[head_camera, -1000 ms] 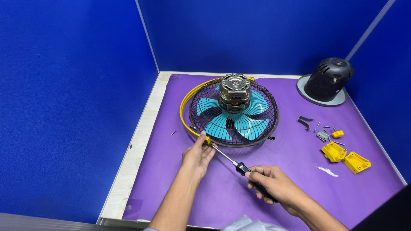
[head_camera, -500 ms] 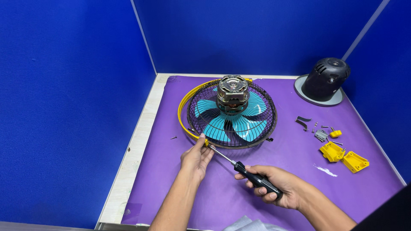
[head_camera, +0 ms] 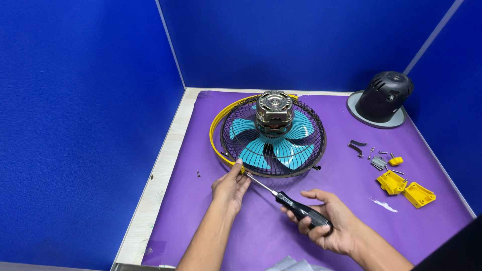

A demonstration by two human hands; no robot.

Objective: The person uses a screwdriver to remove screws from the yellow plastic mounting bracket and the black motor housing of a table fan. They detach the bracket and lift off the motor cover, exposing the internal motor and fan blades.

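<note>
While the right hand [head_camera: 326,226] grips a black-handled screwdriver [head_camera: 286,200], its tip meets the fan guard [head_camera: 273,138]. Just beside that tip, the left hand [head_camera: 230,185] pinches the yellow rim [head_camera: 217,143].

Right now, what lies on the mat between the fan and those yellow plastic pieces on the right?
In the head view, between the fan and the yellow plastic pieces lie a dark bent clip, a small grey bracket and scattered screws.

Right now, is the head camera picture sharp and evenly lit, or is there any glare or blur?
Head view: sharp and evenly lit; fan, screwdriver and both hands crisp; shadows soft; faint sheen on the black motor cover; no blur.
</note>
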